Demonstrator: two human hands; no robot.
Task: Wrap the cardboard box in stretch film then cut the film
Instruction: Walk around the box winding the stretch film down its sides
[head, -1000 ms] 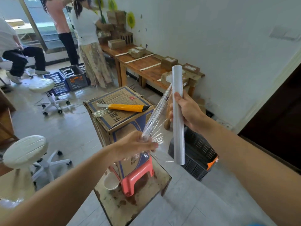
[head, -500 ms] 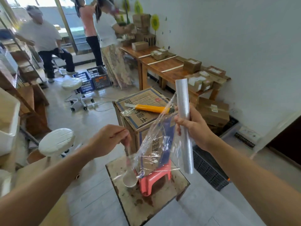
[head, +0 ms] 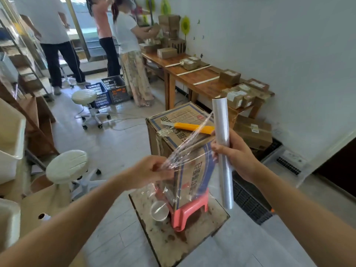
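Note:
A tall cardboard box [head: 169, 145] with blue print stands on a pink plastic stool [head: 189, 211]. A yellow utility knife [head: 192, 126] lies on the box top. My right hand [head: 236, 155] grips a roll of stretch film [head: 221, 132], held upright just right of the box. My left hand [head: 148, 171] pinches the loose end of the clear film [head: 185, 151] in front of the box's near corner. The film stretches between both hands and a crumpled flap hangs down over the box's front.
The stool stands on a stained low board [head: 173, 239] with a small white cup [head: 159, 211]. White swivel stools [head: 66, 166] are at the left. A black crate [head: 248, 203] sits right. A wooden table [head: 194, 76] holds small parcels. Three people [head: 131, 54] stand behind.
My left hand has drawn the film end leftward and up, away from the roll. The view has shifted, so the box sits further right in the frame.

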